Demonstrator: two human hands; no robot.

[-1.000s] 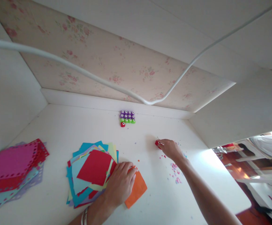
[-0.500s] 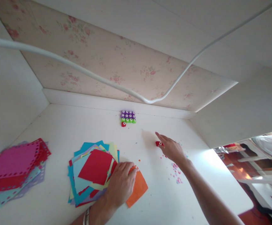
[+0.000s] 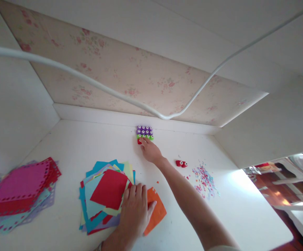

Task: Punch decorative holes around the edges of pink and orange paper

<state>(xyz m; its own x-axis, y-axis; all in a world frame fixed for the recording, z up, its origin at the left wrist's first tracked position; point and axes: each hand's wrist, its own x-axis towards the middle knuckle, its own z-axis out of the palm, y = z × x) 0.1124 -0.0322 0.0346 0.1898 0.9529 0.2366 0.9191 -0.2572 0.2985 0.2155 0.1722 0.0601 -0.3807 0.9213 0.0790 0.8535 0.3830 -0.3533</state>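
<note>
My right hand point(image 3: 150, 150) reaches to the small cluster by the back of the table, its fingers closed at a red paper punch point(image 3: 139, 141) and partly covering it. Above that punch sit a row of green punches point(image 3: 151, 137) and rows of purple punches point(image 3: 143, 132), each with a round eye-like top. Two more red punches point(image 3: 181, 163) stand side by side to the right, apart from the hand. My left hand point(image 3: 136, 205) lies flat with the thumb out, between a pile of coloured paper squares point(image 3: 109, 188) and an orange sheet point(image 3: 155, 212), touching both.
Hole-punched sheets point(image 3: 21, 184) in pink, red and pale blue are stacked at the far left. Loose confetti point(image 3: 205, 179) is scattered right of the red pair. A white cable point(image 3: 164, 116) hangs across the view, and a white panel point(image 3: 266, 129) stands to the right.
My right hand has moved left from the red punches to the cluster, leaving two red ones in sight and more confetti uncovered. My left hand has flattened, its thumb spread outward.
</note>
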